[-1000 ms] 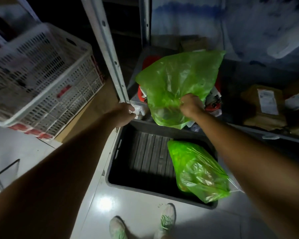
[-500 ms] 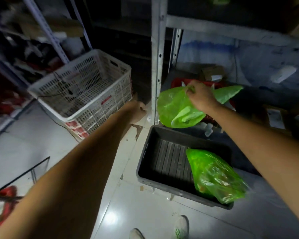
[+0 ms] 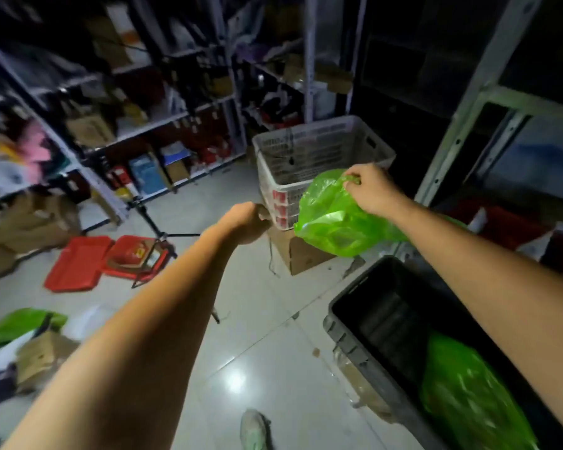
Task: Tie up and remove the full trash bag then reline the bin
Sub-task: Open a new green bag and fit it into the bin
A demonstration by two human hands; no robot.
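My right hand (image 3: 372, 189) grips the top edge of a loose green plastic bag (image 3: 330, 219), which hangs in the air in front of the white crate. My left hand (image 3: 248, 222) is curled into a fist to the left of the bag; whether anything is in it cannot be made out. A black plastic tub (image 3: 364, 326) sits on the floor at lower right, and a second, stuffed green bag (image 3: 468, 397) lies in its right end.
A white perforated crate (image 3: 319, 151) rests on a cardboard box (image 3: 303, 251). Red trays (image 3: 108, 261) and a tripod (image 3: 163, 228) lie on the tiled floor to the left. Metal shelving lines the back and right. Cardboard and another green bag (image 3: 20, 323) sit at lower left.
The view has swung left, away from the shelf. My right hand has carried the loose green bag leftwards, in front of the white crate. My left hand stays curled.
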